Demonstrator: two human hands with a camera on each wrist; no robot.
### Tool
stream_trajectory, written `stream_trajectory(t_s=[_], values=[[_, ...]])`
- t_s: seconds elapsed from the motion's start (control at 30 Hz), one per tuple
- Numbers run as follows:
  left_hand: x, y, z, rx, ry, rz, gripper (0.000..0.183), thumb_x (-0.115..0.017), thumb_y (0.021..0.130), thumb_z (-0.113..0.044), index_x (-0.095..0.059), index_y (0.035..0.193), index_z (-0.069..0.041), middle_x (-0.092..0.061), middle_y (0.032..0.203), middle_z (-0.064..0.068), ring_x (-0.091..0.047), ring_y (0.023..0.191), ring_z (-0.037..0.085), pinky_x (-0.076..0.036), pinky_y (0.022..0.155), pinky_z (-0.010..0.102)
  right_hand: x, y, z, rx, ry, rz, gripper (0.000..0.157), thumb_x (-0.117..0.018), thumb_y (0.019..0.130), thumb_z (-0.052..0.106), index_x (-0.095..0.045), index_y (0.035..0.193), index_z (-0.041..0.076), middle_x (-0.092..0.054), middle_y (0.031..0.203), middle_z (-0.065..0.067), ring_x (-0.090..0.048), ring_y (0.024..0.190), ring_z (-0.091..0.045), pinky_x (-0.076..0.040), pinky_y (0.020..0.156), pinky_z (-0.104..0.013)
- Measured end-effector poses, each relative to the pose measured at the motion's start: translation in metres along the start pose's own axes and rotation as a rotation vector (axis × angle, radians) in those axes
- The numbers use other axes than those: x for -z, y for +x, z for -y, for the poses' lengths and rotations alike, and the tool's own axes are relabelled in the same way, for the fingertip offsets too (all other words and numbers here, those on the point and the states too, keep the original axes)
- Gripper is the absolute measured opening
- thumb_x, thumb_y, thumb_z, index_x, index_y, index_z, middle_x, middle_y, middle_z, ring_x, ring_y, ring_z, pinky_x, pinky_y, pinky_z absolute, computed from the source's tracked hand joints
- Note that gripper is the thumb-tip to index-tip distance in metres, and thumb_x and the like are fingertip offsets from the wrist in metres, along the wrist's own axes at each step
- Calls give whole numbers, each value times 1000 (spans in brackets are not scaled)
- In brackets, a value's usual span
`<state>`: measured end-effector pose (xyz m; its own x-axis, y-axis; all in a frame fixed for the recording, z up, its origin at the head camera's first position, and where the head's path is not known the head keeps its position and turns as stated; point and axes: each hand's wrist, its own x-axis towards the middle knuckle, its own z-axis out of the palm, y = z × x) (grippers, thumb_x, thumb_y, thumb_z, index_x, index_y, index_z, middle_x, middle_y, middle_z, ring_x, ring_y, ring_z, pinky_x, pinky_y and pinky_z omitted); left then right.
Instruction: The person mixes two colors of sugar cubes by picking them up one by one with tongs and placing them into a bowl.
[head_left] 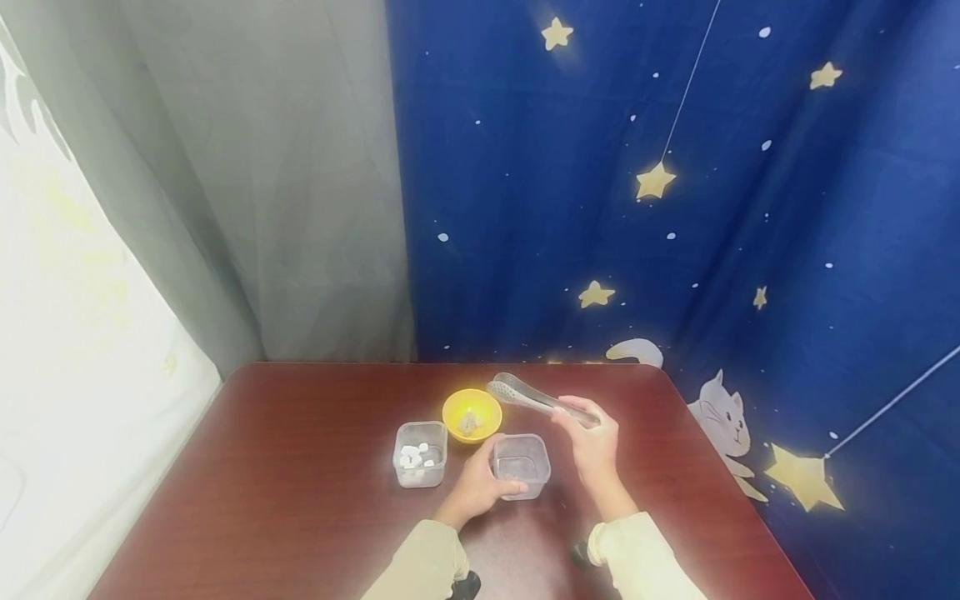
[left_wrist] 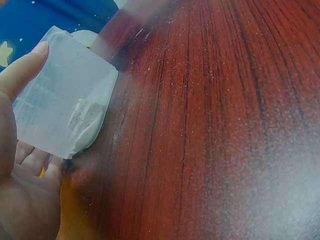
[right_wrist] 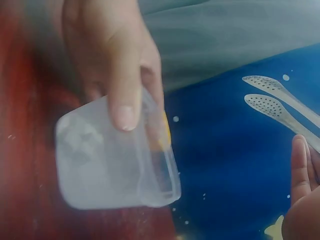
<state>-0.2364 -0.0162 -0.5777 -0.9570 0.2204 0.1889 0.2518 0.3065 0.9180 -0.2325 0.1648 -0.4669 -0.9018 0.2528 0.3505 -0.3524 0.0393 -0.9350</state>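
My left hand [head_left: 478, 483] grips a clear plastic container [head_left: 522, 467] by its side, thumb in front. In the left wrist view, something whitish [left_wrist: 87, 125] shows at a lower corner of it; I cannot tell whether it is contents or glare. My right hand [head_left: 596, 442] holds metal tongs [head_left: 536, 397] with perforated ends. Their tips [right_wrist: 267, 104] stand apart with nothing between them, above the right side of a yellow bowl [head_left: 452, 410]. Small pale pieces [head_left: 470, 422] lie in that bowl. Left of it stands a second clear container [head_left: 420, 481] with several white pieces [head_left: 411, 456].
Everything is on a reddish-brown wooden table [head_left: 300, 483]. Behind its far edge hang a grey curtain [head_left: 315, 183] and a blue curtain [head_left: 517, 208] with stars. A white curtain [head_left: 82, 333] hangs at the left.
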Motion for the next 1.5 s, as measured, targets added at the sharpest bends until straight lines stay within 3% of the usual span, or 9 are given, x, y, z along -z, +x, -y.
stream_trajectory(t_s=[0.13,0.23,0.37,0.47,0.6,0.8,1.03,1.3,1.5], values=[[0,0,-1,-4,-5,-1,83,-90,66,-26,-48,137,-9,-62,120,12,-58,108,30,-43,96,48,4,-9,15,-54,-57,27,25,-77,82,4,-70,104,-7,-73,80,-5,-72,78,-26,-57,67,-30],[0,0,0,-2,-5,-1,84,-89,66,-26,-48,137,-9,-62,120,12,-58,109,30,-43,96,48,8,-12,11,-80,-76,33,26,-77,82,3,-69,104,-8,-73,81,-6,-72,77,-26,-57,67,-28],[1,0,1,1,-11,9,84,-90,66,-26,-48,137,-10,-62,121,10,-58,109,29,-43,96,47,19,-13,-11,-111,-81,38,26,-78,80,4,-71,104,-5,-73,83,-8,-71,79,-31,-57,68,-30],[1,0,0,2,-14,14,84,-90,66,-26,-48,138,-12,-62,122,10,-58,109,29,-44,96,47,27,-13,-27,-125,-92,43,27,-80,79,6,-72,103,-2,-73,84,-8,-72,77,-27,-58,68,-35],[1,0,0,14,7,7,89,-90,66,-27,-45,140,-10,-61,124,12,-57,112,30,-42,98,47,35,-15,-34,-142,-120,69,28,-82,78,9,-72,102,-1,-73,85,-8,-71,75,-20,-58,68,-38],[1,1,1,15,17,-7,87,-90,66,-28,-46,139,-10,-61,123,9,-58,109,27,-44,96,46,46,-14,-40,-169,-160,159,25,-80,78,5,-72,100,-2,-73,86,-9,-70,76,-30,-58,67,-38],[0,1,2,-6,10,-4,78,-90,66,-24,-51,133,-16,-62,117,0,-60,103,23,-46,92,44,48,-15,-39,-155,-277,203,24,-83,75,9,-74,97,3,-72,86,-8,-70,73,-20,-57,63,-36],[1,0,3,-10,27,3,81,-90,66,-27,-50,135,-14,-63,115,-2,-59,102,18,-45,93,44,44,-15,-35,-153,-424,285,19,-83,73,12,-75,90,8,-72,82,-3,-69,73,-19,-54,61,-30],[1,1,3,-12,8,12,79,-89,68,-27,-50,135,-14,-64,116,1,-59,103,19,-46,92,44,40,-14,-37,-173,-482,329,16,-82,73,13,-74,88,11,-71,74,-3,-68,68,-18,-56,61,-38]])
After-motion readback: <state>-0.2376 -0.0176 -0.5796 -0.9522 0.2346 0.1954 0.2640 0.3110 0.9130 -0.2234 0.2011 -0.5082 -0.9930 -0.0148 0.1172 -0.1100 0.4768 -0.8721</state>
